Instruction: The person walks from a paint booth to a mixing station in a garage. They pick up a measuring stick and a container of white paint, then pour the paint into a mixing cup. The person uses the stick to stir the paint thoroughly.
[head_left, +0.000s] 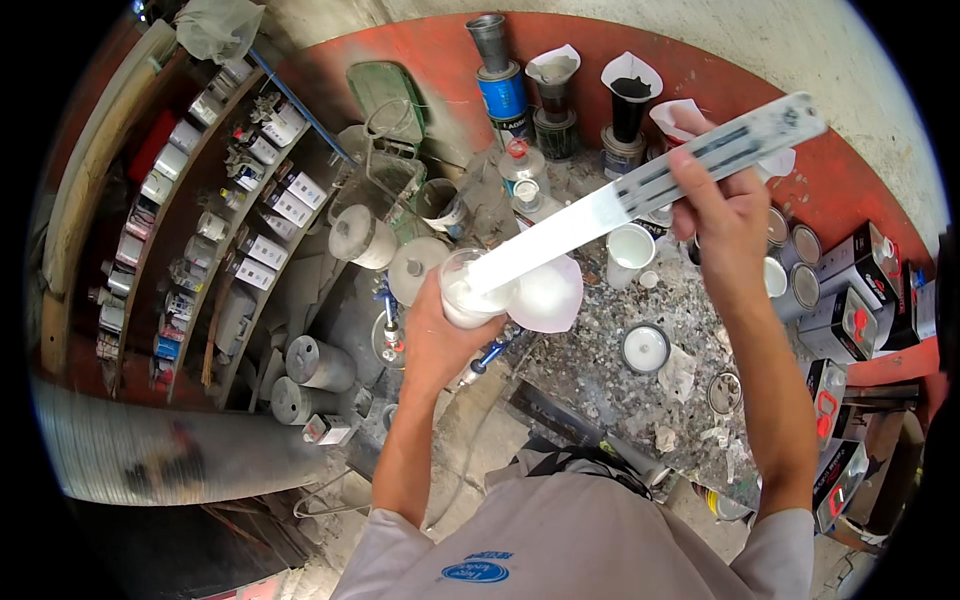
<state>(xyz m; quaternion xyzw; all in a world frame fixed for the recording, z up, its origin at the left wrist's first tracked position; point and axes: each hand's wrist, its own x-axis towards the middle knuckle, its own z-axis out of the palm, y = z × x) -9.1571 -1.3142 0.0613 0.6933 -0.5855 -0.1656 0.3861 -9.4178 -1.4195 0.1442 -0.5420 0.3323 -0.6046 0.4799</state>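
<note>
My left hand [438, 338] is wrapped round a clear plastic cup [458, 268] that holds white paint. In my right hand [722, 215] is a long flat mixing stick [735, 152], gripped near its upper end. Its lower half is coated in white, and the tip dips into the cup at a slant. Just right of the cup is a white paper strainer [555, 295]; what supports it is hidden. Under my left hand, parts of a spray gun with blue fittings [488, 357] show. A white container [630, 252] stands below the stick.
A paint-spattered bench [600, 390] carries a round tin [646, 348] with white in it. Strainers on cans [622, 150] line the red back wall. Rectangular cans [848, 325] crowd the right side. Shelves of small tins [262, 250] and grey canisters [320, 362] are at left.
</note>
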